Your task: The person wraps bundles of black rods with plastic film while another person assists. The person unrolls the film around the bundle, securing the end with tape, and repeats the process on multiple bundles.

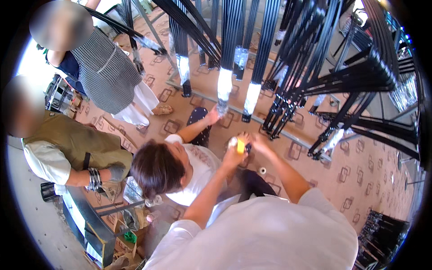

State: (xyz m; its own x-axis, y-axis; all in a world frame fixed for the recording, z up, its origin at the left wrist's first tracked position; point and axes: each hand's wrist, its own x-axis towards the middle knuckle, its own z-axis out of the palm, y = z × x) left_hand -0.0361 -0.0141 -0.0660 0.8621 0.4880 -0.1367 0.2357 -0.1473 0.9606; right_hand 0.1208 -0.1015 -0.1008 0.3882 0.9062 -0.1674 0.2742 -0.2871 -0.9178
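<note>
My left hand point(235, 155) is closed around a small yellow object point(240, 145), whose kind I cannot make out. A white round end, like a roll, shows beside it. My right hand point(257, 143) is close to the yellow object, its fingers curled; what they hold, if anything, is hidden. Beyond my hands hang long bundles of black cord-like strands point(261, 49), several with lower ends wrapped in white or clear film point(252, 96). A crouching co-worker in a white top point(198, 168) reaches one hand point(213, 117) to the wrapped end of a bundle.
Two more people stand at the left, one in a checked tunic point(108, 67), one in an olive vest point(81, 144). A small white roll point(263, 170) lies on the patterned floor. A metal frame bar point(288, 137) runs low under the bundles. Black strands point(380, 238) are stacked lower right.
</note>
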